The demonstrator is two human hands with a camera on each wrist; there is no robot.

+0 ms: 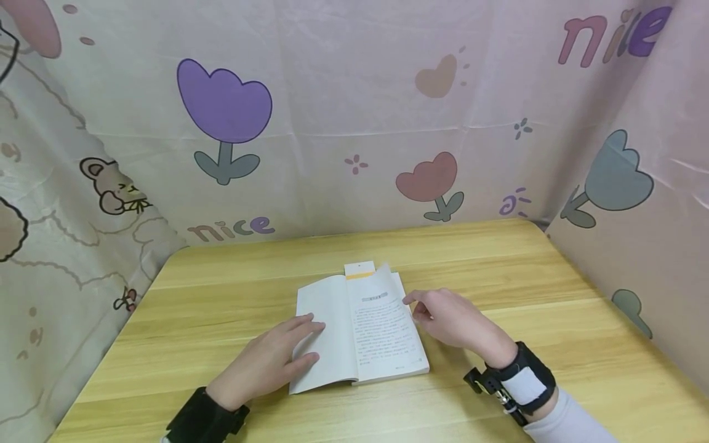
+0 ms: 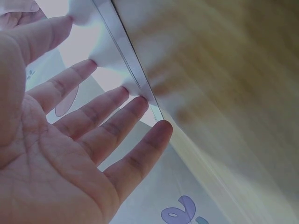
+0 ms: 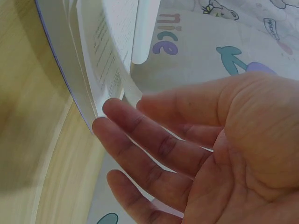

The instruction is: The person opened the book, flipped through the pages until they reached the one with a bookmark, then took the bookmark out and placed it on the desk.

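An open book (image 1: 388, 344) lies on the wooden table, its left side blank and its right side printed. My left hand (image 1: 277, 354) is spread at the book's left edge, fingertips resting on the blank page (image 1: 327, 332). In the left wrist view the straight fingers (image 2: 126, 163) reach along that edge. At the right edge, my right hand (image 1: 451, 317) pinches a printed page (image 1: 382, 317) between thumb and index finger. That page bends upward, its top corner lifted. The right wrist view shows the page's curved edge meeting the thumb tip, the other fingers loosely bent below.
A white card (image 1: 359, 268) with an orange band sticks out past the book's top. Wooden tabletop (image 1: 232, 301) surrounds the book. Patterned cloth (image 1: 332, 111) hangs behind the table and along both sides. Both wrists wear black straps (image 1: 526, 378).
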